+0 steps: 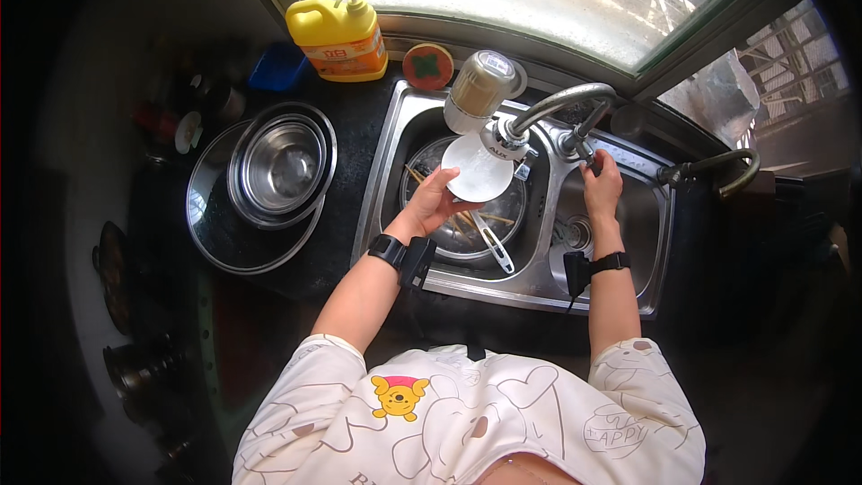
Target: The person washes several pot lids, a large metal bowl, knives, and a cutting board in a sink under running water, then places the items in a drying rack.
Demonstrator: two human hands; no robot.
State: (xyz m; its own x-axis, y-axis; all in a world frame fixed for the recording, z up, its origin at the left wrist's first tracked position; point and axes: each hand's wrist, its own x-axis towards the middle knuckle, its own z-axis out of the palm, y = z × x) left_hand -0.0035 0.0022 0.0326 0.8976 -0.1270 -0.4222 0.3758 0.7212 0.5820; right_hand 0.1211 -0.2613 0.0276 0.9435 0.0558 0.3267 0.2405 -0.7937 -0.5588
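My left hand point(438, 199) grips a white bowl point(477, 172) by its rim, thumb on top, under the outlet of a curved metal faucet point(572, 95) fitted with a water filter point(479, 91). On the faucet's handle point(587, 155), the fingers of my right hand point(603, 182) are closed. Below the bowl, in the left basin of the steel double sink point(465, 279), sits a round metal basin point(431, 249) with several wooden chopsticks point(497, 219). A white-handled utensil point(495, 246) leans over its near rim. Whether water runs is unclear.
Nested steel bowls point(286, 168) sit on a large metal basin point(202, 215) on the left counter. Behind the sink stand a yellow dish soap jug point(343, 40) and a round red sponge point(427, 67). A second faucet point(741, 165) juts at the right; a window frame point(579, 57) runs behind.
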